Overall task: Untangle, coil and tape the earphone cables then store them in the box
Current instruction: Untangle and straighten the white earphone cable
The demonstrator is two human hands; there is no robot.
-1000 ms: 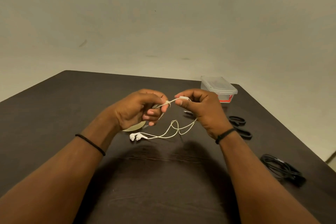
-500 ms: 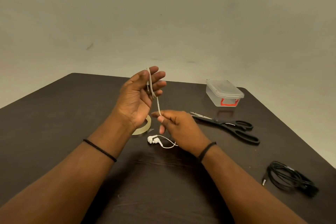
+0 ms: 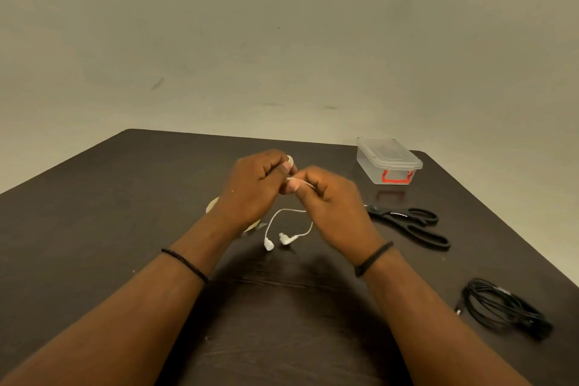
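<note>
My left hand (image 3: 255,189) and my right hand (image 3: 333,202) meet above the middle of the dark table (image 3: 94,229), both curled round a white earphone cable (image 3: 299,181) stretched between their fingertips. The rest of the cable hangs below the hands, and its two white earbuds (image 3: 277,241) dangle just above or on the table. A coiled black earphone cable (image 3: 501,307) lies at the right edge. The clear plastic box (image 3: 388,161) with a red latch stands closed at the far right. A tape roll (image 3: 214,204) peeks out behind my left wrist, mostly hidden.
Black scissors (image 3: 410,224) lie on the table between the box and my right hand, handles pointing right. The table's far and right edges are close to the box and the black coil. A plain wall rises behind.
My left hand has come down from its raised, open-fingered pose and my right hand has risen to meet it. Less cable hangs loose; the earbuds now dangle closer beneath the hands.
</note>
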